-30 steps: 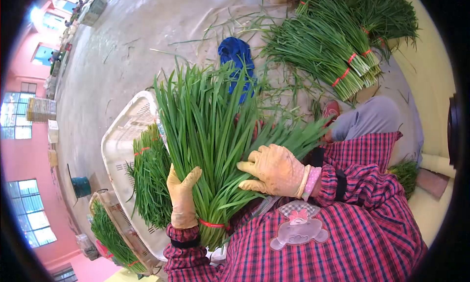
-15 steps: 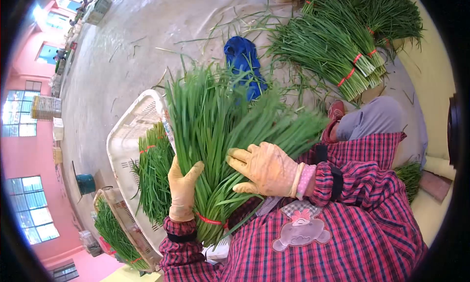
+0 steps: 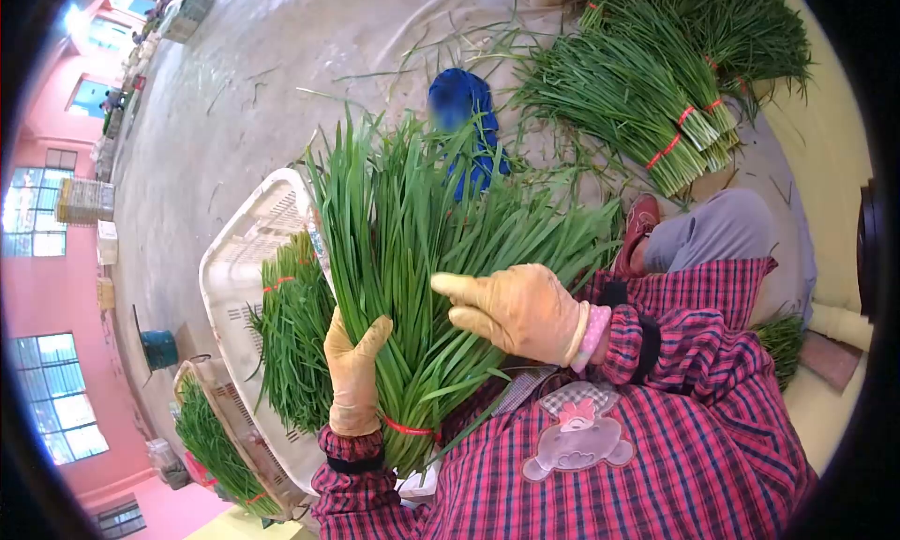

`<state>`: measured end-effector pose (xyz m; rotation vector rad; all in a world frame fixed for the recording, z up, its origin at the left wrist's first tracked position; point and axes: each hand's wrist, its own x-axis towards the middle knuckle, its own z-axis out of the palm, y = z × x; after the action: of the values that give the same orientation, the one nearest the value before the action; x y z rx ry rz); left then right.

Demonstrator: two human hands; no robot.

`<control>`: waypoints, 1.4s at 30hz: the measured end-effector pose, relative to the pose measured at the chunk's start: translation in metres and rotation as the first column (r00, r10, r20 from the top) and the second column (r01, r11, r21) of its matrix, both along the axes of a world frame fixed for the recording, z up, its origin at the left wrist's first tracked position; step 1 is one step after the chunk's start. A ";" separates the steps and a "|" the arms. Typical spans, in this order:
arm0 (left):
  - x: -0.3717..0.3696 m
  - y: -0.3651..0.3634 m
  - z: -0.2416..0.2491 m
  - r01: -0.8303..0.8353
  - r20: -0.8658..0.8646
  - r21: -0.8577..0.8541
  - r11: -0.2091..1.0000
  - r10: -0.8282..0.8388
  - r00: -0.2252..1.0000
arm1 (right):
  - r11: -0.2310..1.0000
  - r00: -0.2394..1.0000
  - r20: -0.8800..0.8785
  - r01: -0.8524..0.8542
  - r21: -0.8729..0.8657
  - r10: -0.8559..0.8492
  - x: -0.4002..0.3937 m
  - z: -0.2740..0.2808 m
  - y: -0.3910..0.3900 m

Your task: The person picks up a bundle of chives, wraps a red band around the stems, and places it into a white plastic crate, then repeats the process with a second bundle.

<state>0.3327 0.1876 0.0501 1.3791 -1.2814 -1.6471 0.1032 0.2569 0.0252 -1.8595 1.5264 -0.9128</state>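
Note:
A large bunch of long green leaves [image 3: 394, 231] fans out in front of me, bound low down by a red band [image 3: 409, 428]. My left hand [image 3: 354, 371], in a pale rubber glove, is wrapped round the left side of the bunch above the band, its thumb over the leaves. Over the right side of the bunch is my right hand [image 3: 516, 313], gloved too, index finger stretched out and other fingers bent. It lies close against the leaves; whether it grips any cannot be seen.
A white crate [image 3: 230, 301] holding banded bunches [image 3: 295, 338] stands at the left, with a second crate [image 3: 251, 427] beyond. Banded bunches [image 3: 628, 95] lie on the floor at upper right. Blue cloth [image 3: 478, 118] lies ahead, near a red shoe [image 3: 640, 223].
My right hand has turned, its fingers now more bent with the index pointing left. The leaves on the right have spread and settled. My left hand keeps its hold.

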 end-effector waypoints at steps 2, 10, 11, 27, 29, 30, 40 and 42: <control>0.001 0.000 -0.002 0.006 -0.005 0.000 1.000 -0.006 1.000 | 0.996 0.996 0.037 0.088 -0.024 -0.087 0.001 -0.001 -0.011; 0.000 0.000 -0.002 0.002 -0.033 -0.004 1.000 -0.002 0.999 | 0.977 0.988 0.145 0.028 0.214 -0.060 -0.001 0.000 -0.053; 0.000 0.000 -0.003 -0.001 -0.036 0.000 1.000 0.001 0.999 | 0.955 0.982 0.186 -0.032 0.295 -0.024 -0.001 0.002 -0.056; -0.003 0.001 0.000 0.020 -0.008 -0.009 1.000 -0.020 1.000 | 0.719 0.708 0.677 -0.363 0.593 -0.201 0.003 0.006 -0.061; -0.003 0.001 -0.001 0.016 -0.010 -0.002 1.000 -0.016 1.000 | 0.742 0.679 0.707 -0.369 0.561 -0.197 0.009 -0.006 -0.060; -0.003 0.002 -0.001 0.011 -0.012 0.004 1.000 -0.011 1.000 | 0.763 0.651 0.735 -0.375 0.527 -0.189 0.011 -0.010 -0.060; -0.002 0.002 -0.005 -0.004 -0.043 0.009 1.000 0.004 0.999 | 1.000 0.987 0.158 -0.010 -0.021 0.013 0.008 -0.012 -0.047; -0.003 0.001 -0.005 0.001 -0.018 -0.002 1.000 -0.001 1.000 | 1.000 0.985 0.173 0.012 -0.026 -0.008 0.008 -0.012 -0.045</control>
<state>0.3299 0.1885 0.0452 1.3600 -1.2735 -1.6540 0.1113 0.2115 0.0131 -1.7428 1.4257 -1.0745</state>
